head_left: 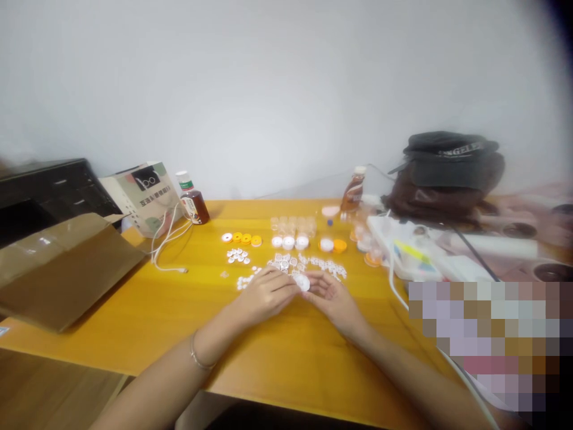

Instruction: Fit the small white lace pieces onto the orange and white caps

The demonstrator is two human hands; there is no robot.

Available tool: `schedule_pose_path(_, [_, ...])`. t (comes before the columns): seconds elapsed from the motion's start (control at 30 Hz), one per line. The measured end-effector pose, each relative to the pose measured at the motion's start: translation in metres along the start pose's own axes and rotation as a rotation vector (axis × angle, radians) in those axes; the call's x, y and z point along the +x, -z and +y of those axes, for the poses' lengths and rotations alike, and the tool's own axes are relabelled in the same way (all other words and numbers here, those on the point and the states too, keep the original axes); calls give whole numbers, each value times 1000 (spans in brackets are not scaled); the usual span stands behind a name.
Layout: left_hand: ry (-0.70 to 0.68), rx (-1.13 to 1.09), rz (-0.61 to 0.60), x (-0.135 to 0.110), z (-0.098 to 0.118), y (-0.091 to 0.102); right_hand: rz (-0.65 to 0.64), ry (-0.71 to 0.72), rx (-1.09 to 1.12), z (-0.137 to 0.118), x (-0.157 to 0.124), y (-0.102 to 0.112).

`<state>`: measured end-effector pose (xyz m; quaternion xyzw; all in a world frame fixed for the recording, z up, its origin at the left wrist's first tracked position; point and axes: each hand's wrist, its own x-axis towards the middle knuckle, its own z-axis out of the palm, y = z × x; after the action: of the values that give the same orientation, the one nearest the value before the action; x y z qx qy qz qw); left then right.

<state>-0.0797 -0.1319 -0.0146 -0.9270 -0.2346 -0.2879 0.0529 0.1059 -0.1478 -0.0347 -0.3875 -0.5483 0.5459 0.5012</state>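
Note:
Between my two hands is a small white round disc (302,282), tilted up above the table. My left hand (267,292) is closed on its left edge, fingers bent together. On the opposite side, the thumb and fingers of my right hand (330,297) are curled about the disc. Just past my hands lie small clear and white pieces (285,261) and a patch of tiny white parts (329,266). White round pieces (238,255) sit to the left. Behind them are orange rings (246,239), white discs (289,242) and clear cups (293,225). Blur hides fine detail.
A cardboard box (67,269), a paper bag (150,197), a white cable (156,251) and a dark drink bottle (194,200) stand or lie left. Another bottle (353,191) is at the back right. Farther right are a white power strip (389,245) and a black cap (452,161).

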Motion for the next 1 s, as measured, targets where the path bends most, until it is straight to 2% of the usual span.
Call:
schedule_pose_path(0.23, [-66, -26, -11, -3, -2, 1, 4, 1, 5, -3, -1, -1])
schedule_pose_path(0.43, [-134, 81, -38, -2, -1, 4, -6, 6, 23, -3, -1, 0])
schedule_pose_path(0.73, [-235, 230, 85, 1, -3, 0, -6, 21, 25, 0, 0, 1])
schedule_pose_path(1.0, [-204, 145, 105, 1, -4, 1, 0, 24, 26, 0, 0, 1])
